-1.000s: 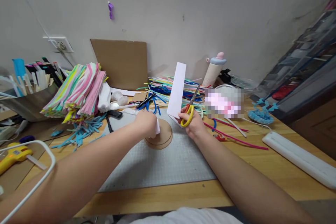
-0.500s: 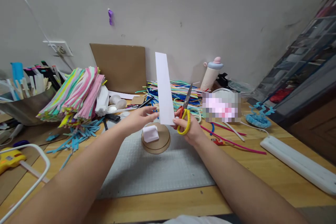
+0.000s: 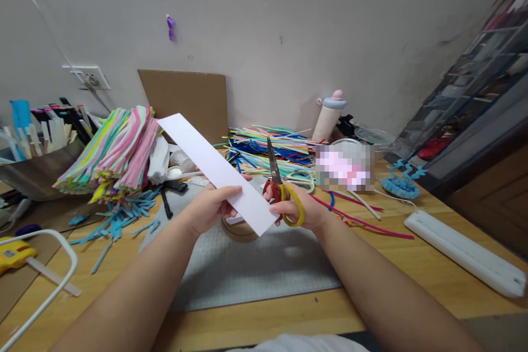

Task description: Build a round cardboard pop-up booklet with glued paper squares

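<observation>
The left hand reaches forward over the desk, thumb on top, pinching a white paper strip that slants up to the left. The right hand grips the strip's lower end and red-and-yellow scissors, blades pointing up.

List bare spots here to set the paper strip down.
Free: near half of grey cutting mat, below the left hand on the paper strip and right hand on the scissors; bare table between mat and white bar. Crowded: back under loose pipe cleaners, left with striped stack and blue offcuts.
</observation>
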Demonstrator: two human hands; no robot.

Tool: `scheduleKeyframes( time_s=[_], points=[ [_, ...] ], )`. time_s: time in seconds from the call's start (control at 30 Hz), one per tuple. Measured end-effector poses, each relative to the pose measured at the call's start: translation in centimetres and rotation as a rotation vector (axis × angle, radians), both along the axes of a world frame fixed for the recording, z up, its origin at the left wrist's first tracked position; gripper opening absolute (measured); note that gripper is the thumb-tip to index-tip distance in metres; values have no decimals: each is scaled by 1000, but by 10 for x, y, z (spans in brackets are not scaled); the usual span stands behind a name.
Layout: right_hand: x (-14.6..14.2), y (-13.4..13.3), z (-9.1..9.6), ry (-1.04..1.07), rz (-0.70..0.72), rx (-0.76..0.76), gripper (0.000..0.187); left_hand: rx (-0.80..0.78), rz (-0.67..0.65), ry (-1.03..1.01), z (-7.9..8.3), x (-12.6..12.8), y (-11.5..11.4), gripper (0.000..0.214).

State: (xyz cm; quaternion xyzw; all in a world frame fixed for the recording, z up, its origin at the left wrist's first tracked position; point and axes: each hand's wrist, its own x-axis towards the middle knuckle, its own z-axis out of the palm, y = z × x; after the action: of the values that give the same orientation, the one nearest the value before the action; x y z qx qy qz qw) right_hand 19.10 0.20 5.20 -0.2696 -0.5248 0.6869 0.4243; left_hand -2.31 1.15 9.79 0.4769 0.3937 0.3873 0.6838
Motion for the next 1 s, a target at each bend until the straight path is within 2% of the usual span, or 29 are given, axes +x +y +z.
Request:
scheduleKeyframes(
  time_s=[0.1, 0.27, 0.33, 0.53, 0.63, 0.7, 0.77, 0.87, 1.0],
  points=[
    [-7, -3, 0, 10, -16, 17, 30, 20, 18, -55, 1, 3, 0, 50],
    [-27, -11, -3, 85, -235, 66, 28, 148, 135, -195, 2, 5, 0, 44],
    [-34, -15, -3, 99, -268, 61, 29, 157, 137, -212, 0, 4, 0, 46],
    [-47, -27, -2, 90, -171, -8, 31, 57, 34, -175, -4, -2, 3, 40],
    [-51, -34, -1, 87, -96, -71, 32, -53, -20, -198, 0, -5, 3, 47],
    [-52, -37, 2, 85, -52, -119, 32, -107, -10, -244, 5, -8, 1, 48],
    [-49, -37, 6, 88, -51, -142, 31, -80, 52, -274, 10, -11, 0, 43],
    [-38, -28, 12, 101, -158, -126, 29, 23, 114, -272, 16, -17, -4, 49],
    [-12, -3, 12, 148, -434, -102, 31, 199, 37, -228, 13, -22, -17, 57]
  ],
)
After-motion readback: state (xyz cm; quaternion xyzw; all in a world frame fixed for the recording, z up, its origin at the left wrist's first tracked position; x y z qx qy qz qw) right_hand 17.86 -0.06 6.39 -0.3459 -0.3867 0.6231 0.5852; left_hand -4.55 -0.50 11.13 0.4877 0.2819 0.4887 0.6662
